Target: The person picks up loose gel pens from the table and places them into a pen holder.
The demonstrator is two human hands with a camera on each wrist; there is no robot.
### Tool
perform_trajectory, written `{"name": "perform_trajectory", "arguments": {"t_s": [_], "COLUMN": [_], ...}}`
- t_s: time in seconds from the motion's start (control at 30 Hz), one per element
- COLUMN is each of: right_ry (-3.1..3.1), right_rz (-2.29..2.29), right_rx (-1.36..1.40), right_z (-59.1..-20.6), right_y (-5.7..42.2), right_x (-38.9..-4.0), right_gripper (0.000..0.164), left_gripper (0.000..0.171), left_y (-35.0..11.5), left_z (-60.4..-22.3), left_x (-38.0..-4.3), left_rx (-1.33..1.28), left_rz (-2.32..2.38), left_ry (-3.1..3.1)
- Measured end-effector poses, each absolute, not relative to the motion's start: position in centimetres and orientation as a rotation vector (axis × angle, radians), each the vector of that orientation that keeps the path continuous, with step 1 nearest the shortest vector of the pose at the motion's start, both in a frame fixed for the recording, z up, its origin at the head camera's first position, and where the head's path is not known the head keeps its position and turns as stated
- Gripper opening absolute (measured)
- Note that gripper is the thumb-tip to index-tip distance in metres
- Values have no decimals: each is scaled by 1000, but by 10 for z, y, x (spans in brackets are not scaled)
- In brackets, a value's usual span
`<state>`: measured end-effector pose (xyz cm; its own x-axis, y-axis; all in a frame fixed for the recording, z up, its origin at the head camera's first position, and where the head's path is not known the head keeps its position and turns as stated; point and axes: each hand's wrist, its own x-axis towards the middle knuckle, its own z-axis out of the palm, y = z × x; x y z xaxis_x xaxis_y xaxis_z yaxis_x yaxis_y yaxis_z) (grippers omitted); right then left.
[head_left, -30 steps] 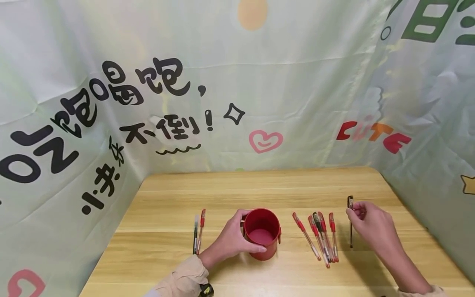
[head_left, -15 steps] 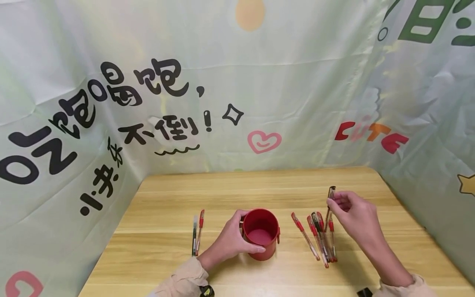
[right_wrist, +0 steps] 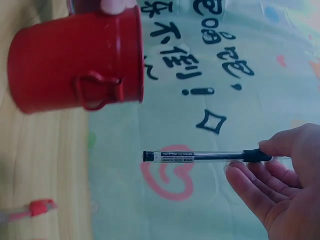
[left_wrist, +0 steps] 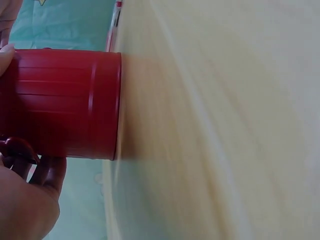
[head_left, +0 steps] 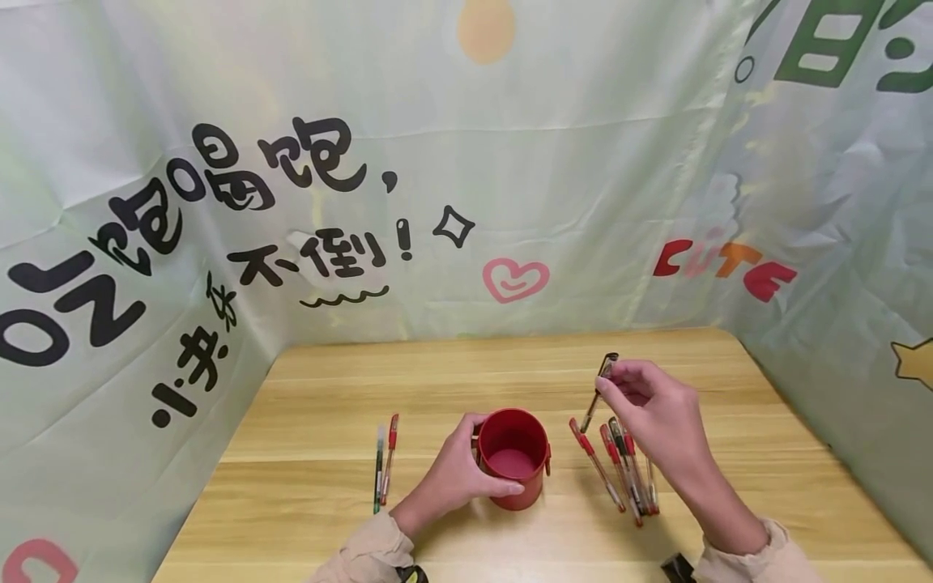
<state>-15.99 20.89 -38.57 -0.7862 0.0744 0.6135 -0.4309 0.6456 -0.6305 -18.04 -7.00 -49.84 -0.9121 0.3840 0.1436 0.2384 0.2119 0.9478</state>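
A red metal bucket with small side handles stands upright on the table, and nothing shows inside it. My left hand grips it from the left, thumb near the front rim; the left wrist view shows the fingers round the bucket by its handle. In my right hand a black gel pen is pinched near its cap, held above the table, right of the bucket. The right wrist view has the clear-barrelled pen between thumb and fingers, its labelled end toward the bucket side.
Right of the bucket lie several red-capped pens and a black-capped pen in a loose bunch. A red pen and a dark pen lie left. Printed cloth walls surround the wooden table.
My right hand has carried the black pen leftward and up from the right of the bunch, and the pen has tilted. The left hand and bucket stay in place.
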Motion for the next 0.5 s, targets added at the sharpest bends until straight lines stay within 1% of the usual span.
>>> {"name": "perform_trajectory", "arguments": {"t_s": [0.23, 0.5], "right_ry": [-2227, -2179], "right_rz": [1148, 1206], "right_rx": [320, 464], "right_z": [-377, -375], "right_y": [189, 161], "right_x": [-161, -166], "right_gripper": [17, 19], "left_gripper": [94, 91], "left_y": [-70, -71], "left_z": [-497, -496], "left_x": [-178, -176], "left_rx": [583, 566], "left_rz": [1806, 1815], "left_ry": [2327, 2315]}}
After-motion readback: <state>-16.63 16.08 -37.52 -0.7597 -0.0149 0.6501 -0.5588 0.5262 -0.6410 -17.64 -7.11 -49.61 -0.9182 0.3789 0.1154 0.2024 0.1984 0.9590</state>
